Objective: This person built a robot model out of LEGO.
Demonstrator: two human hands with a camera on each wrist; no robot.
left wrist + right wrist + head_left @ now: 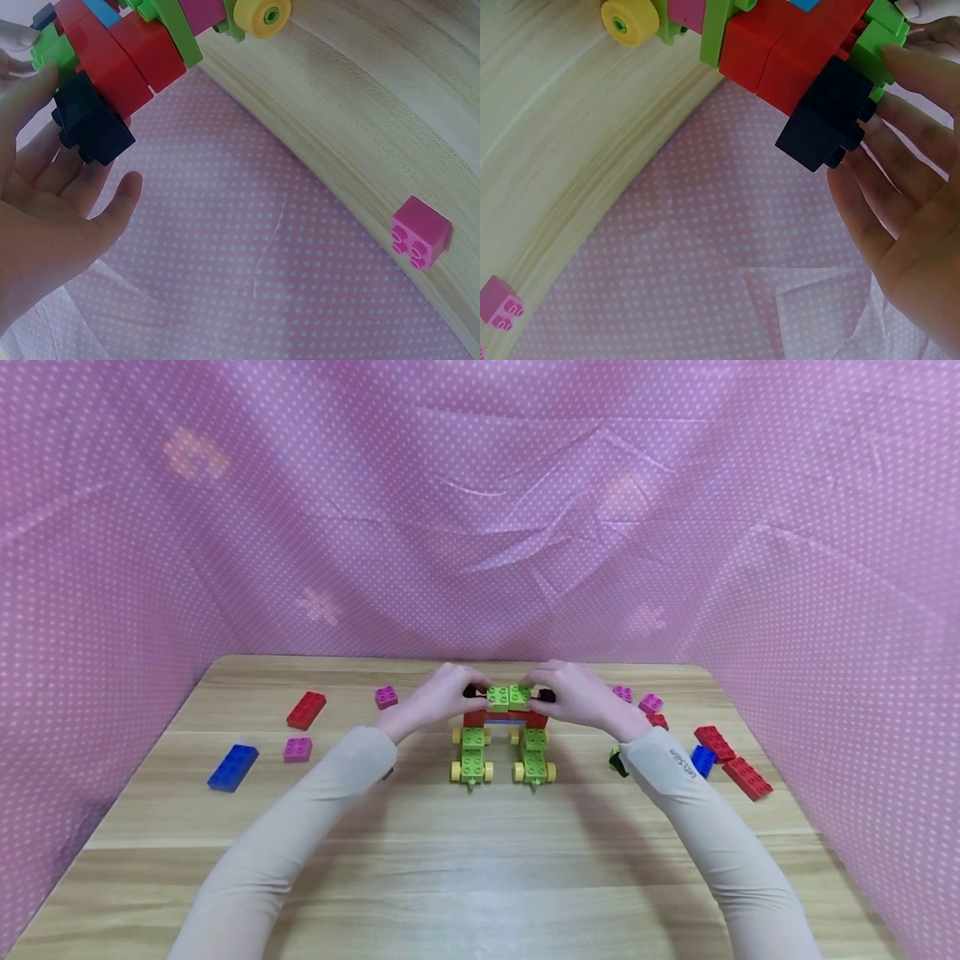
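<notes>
The brick model (504, 735) sits on the bench (480, 860) near its far middle, just in front of the pink dotted cloth (480, 527). Two green wheeled bases with yellow wheels (455, 771) lie side by side, a red span (506, 719) bridges their far ends, and a pair of green bricks (507, 697) rides on top.

The left hand (438, 693) comes in from one end and the right hand (573, 693) from the other. Each has its fingers curled over the top green pair. In the left wrist view the fingers (45, 161) lie against a black brick (90, 124) at that end of the span; the right wrist view shows the same on the other side, with fingers (900, 150) beside a black brick (829, 116). So both hands pinch the top of the model between them.

It looks light, hard and smooth, I'd say, stiff within each brick but held only by stud friction, so a twist could pop a joint. The wheels would likely let it roll if pushed sideways. Gripping the red span from both ends seems safest, with any pressing going straight down.

Loose bricks lie about: a red one (306, 709), a blue one (233, 767) and pink ones (297, 749) to the left, more red (746, 777), blue and pink to the right.
</notes>
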